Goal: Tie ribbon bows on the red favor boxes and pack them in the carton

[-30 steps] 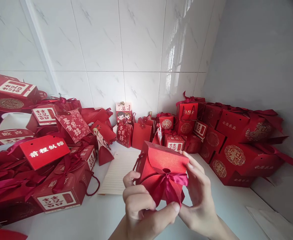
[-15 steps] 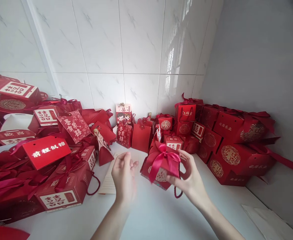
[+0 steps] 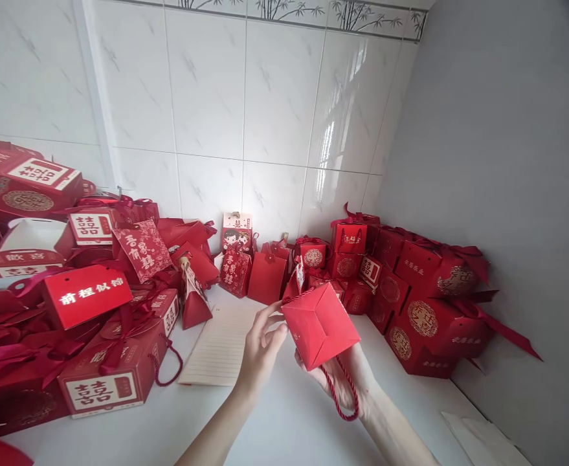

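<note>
A small red gift box (image 3: 320, 323) is held up above the table, turned so that its folded underside faces me. From below and behind, my right hand (image 3: 357, 375) grips it, most of its fingers hidden by the box. A twisted red cord handle (image 3: 353, 404) loops down across that palm. My left hand (image 3: 259, 346) is at the box's left edge, thumb and fingertips closed on it. The ribbon bow is out of sight behind the box.
Red gift boxes (image 3: 114, 369) with ribbons are heaped on the left. More boxes (image 3: 423, 320) are stacked on the right against the grey wall. Small red bags (image 3: 267, 275) stand at the back by the tiled wall. A lined notepad (image 3: 213, 346) lies on the white table (image 3: 284, 427).
The gift box has been tipped over, so its underside shows instead of its bow. My left hand has moved right, from apart to touching the box. The view has tilted up slightly.
</note>
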`<state>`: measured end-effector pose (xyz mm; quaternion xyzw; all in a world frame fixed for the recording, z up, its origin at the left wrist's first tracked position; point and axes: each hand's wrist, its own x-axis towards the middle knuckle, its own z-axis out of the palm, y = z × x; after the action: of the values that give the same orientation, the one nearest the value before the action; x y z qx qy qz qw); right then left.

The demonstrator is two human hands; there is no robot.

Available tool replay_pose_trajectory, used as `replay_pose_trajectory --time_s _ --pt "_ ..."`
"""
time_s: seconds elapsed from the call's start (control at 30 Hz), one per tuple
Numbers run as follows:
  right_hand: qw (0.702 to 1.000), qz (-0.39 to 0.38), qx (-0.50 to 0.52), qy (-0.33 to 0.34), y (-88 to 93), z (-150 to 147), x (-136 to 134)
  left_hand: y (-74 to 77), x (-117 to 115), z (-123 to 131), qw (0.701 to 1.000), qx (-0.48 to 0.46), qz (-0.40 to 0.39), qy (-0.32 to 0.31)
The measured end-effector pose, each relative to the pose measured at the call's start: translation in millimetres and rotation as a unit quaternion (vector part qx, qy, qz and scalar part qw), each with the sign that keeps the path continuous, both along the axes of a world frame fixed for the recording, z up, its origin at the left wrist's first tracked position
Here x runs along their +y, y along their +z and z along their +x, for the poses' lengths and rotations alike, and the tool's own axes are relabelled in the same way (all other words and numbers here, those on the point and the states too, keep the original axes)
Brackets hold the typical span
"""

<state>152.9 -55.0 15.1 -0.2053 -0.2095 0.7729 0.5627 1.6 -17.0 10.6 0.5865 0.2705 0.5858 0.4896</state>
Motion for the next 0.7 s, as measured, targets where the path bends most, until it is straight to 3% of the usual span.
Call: replay_pose_trajectory --time_s 0.2,0.3,0.4,0.47,0.57,0.7 --pt "0.999 -0.006 -0.052 -0.006 -6.8 -2 0 -3.0 -8 6 0.995 0.030 0.086 0.039" --pt "0.999 -0.009 -0.052 -0.007 -11.7 -2 1 0.7 -8 5 0.998 0.026 0.019 0.058" --pt "0.999 -0.020 -0.049 -0.001 -13.5 -3 2 2.0 2 -1 0.993 -0.055 -0.078 0.068" --pt "0.998 -0.025 -0.057 -0.011 -12.9 -4 1 0.8 9 -5 0.987 -0.113 -0.098 0.057" --pt "0.998 -0.020 -0.050 -0.030 -10.7 -6 1 -0.6 9 -6 0.991 -0.118 -0.053 0.036" --pt "0.997 -0.025 -0.063 -0.041 -7.8 -3 1 2.4 -5 0 0.999 -0.023 0.038 0.004"
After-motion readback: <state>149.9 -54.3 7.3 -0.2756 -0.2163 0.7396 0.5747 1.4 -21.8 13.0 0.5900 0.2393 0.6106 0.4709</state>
